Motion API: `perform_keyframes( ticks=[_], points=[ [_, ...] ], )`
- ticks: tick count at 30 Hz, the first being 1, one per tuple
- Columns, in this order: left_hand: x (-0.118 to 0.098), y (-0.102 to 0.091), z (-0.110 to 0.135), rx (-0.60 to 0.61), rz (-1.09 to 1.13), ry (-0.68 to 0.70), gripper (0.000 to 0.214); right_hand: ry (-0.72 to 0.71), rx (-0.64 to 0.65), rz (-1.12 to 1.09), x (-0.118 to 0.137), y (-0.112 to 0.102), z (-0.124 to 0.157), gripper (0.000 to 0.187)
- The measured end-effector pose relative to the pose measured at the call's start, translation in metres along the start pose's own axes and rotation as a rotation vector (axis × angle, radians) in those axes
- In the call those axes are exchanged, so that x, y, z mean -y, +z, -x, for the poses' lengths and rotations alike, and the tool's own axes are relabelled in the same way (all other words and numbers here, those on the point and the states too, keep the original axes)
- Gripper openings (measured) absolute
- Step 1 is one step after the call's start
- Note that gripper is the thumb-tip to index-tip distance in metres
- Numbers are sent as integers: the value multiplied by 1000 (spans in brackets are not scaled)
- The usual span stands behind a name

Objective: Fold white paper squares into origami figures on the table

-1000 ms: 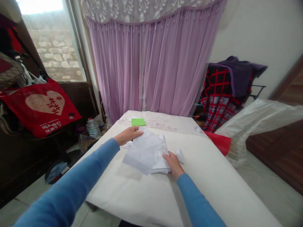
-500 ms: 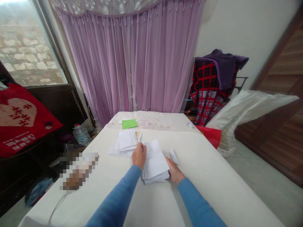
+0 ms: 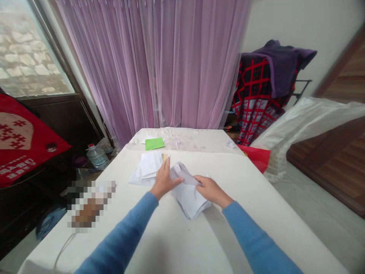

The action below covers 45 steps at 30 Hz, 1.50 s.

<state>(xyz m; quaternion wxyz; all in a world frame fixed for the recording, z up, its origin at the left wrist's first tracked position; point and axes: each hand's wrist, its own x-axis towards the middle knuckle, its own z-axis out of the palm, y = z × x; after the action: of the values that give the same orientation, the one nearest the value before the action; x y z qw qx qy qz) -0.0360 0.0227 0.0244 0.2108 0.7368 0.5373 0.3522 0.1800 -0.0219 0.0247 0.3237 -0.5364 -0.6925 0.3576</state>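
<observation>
A stack of white paper sheets is tilted and slightly bent above the table, between my hands. My right hand is closed on the stack's right edge, thumb on top. At the left edge is my left hand, its fingers stretched forward and its thumb spread across onto the top sheet. A small white item shows at its fingertips, too small to name. Just left of that hand lies a second pile of white paper, with a tan piece at its right side.
A green paper piece lies toward the far end of the white-covered table. A crumpled white scrap is at the far right. A blurred-out object with a cord is at left. A water jug stands beyond the left edge.
The paper stack has been lifted and turned. My right hand has moved up along its right edge, and my left hand's fingers have spread from a pinch. The view has tipped slightly downward.
</observation>
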Motion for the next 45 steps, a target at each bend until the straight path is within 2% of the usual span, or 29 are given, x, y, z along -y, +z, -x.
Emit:
perform_keyframes(
  ticks=[1, 3, 6, 8, 10, 13, 16, 18, 22, 27, 30, 35, 37, 42, 45],
  points=[
    [-2, -10, -4, 86, 118, -13, 114, -67, 13, 76, 8, -8, -1, 44],
    [-6, -26, -10, 220, 290, -66, 108, -131, 6, 194, 25, -20, -3, 43],
    [-5, -35, -9, 401, 442, -180, 73, -164, -62, 259, 39, -31, -8, 39],
    [1, -30, -1, 380, 553, -231, 57, -148, -147, 172, 36, -33, -12, 39],
    [8, -21, 9, 273, 650, -255, 54, -111, -218, 2, 24, -32, -13, 46],
    [19, -9, 25, 149, 666, -231, 50, -24, -220, -348, -5, -21, -7, 66],
    [24, -6, 31, 173, 587, -184, 52, 61, -182, -636, -27, 0, 1, 73],
    [25, -10, 30, 195, 542, -157, 62, 78, -171, -711, -34, 11, 4, 76],
    [27, -20, 22, 231, 515, -122, 90, 79, -125, -702, -37, 13, 4, 68],
    [26, -17, 19, 339, 612, -176, 100, 55, -22, -706, -35, -3, 3, 62],
    [23, -8, 16, 372, 628, -167, 91, 39, 31, -726, -33, -3, 0, 58],
    [27, -4, 12, 384, 569, -168, 57, 73, -20, -811, -37, 3, -1, 56],
    [31, -7, 14, 393, 543, -157, 56, 82, -2, -814, -38, 3, 2, 57],
    [31, -10, 17, 418, 472, -79, 49, -10, 126, -747, -29, -2, 6, 56],
    [28, -11, 18, 448, 499, -131, 50, 10, 157, -633, -24, -5, 4, 53]
  ],
)
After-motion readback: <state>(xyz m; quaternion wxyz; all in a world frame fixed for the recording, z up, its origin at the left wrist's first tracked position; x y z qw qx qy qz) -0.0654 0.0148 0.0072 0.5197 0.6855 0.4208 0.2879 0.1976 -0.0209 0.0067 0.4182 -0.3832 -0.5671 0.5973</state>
